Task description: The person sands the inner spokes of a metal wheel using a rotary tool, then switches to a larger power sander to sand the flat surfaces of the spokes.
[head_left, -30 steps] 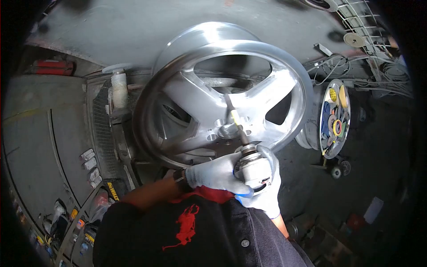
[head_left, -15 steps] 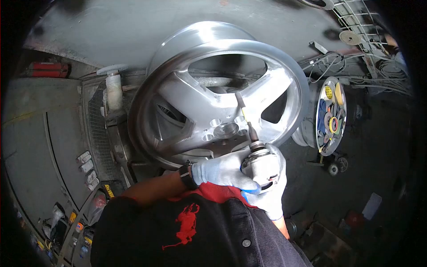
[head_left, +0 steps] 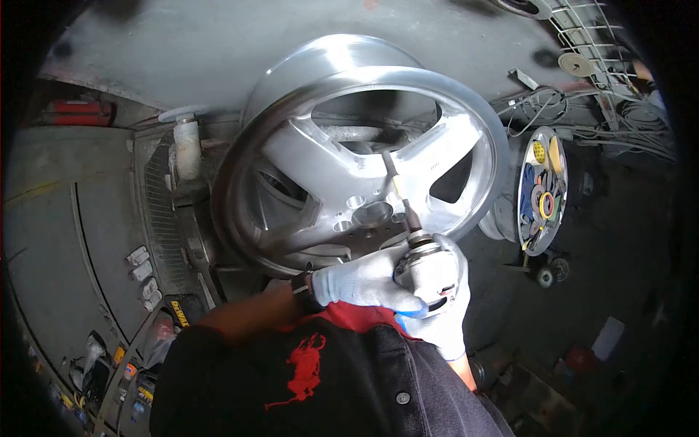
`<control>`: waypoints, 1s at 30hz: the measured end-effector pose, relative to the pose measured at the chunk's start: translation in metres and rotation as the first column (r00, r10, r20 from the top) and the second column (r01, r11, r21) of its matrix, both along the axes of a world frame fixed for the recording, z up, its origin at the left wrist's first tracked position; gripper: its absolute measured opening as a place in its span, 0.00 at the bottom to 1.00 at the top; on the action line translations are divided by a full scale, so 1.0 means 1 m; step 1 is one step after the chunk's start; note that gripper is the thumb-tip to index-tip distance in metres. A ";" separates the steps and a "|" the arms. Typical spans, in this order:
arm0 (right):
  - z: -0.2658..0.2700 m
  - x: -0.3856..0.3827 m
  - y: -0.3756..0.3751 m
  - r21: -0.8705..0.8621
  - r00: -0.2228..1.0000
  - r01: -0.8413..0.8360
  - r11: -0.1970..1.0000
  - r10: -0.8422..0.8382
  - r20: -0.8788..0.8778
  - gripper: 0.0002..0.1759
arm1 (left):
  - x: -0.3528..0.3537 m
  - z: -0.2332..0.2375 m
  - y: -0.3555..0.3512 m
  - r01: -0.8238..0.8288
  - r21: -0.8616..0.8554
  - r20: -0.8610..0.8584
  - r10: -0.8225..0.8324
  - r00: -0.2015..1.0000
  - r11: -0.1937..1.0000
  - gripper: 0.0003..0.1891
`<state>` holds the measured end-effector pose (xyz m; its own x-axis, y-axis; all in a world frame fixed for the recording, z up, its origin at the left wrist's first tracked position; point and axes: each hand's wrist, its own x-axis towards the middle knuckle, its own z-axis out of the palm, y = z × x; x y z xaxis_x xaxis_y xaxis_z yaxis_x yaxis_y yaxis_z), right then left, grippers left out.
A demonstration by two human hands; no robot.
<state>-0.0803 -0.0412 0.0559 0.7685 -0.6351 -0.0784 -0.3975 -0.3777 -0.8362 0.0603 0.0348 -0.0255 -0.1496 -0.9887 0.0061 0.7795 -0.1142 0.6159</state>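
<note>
Dull gray paneling is filling the far background. Close to your body, you are holding a silver power tool, its dark shaft pointing away over the face of a metal wheel. Your gloved left grip is wrapping the tool's left side; your gloved right grip is cupping its right and near sides. Whether the blurred tip is touching the wheel, you cannot tell. That tool is probably feeling stiff and weighty, so its thick housing is looking like the place to hold, clear of the shaft; smooth metal may be slipping slightly under the gloves. Around it, the wheel is lying tilted, seemingly rigid and heavy, its rim offering the best hold. Farther right, a second wheel is carrying a yellow ring; left, a whitish cylinder is standing.
</note>
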 end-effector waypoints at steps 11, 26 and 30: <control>0.002 0.014 0.002 -0.016 0.996 -0.091 0.996 0.092 0.000 0.56 | 0.011 0.001 0.019 0.073 0.019 -0.080 -0.071 0.994 0.997 0.39; 0.019 0.023 -0.001 0.006 0.996 -0.025 1.000 0.025 -0.082 0.53 | 0.014 0.015 0.013 -0.005 0.027 -0.130 0.008 0.991 1.000 0.38; 0.018 0.025 -0.002 -0.002 0.996 -0.085 0.996 0.085 -0.040 0.56 | 0.018 0.021 0.017 0.041 0.036 -0.184 -0.034 0.982 0.999 0.38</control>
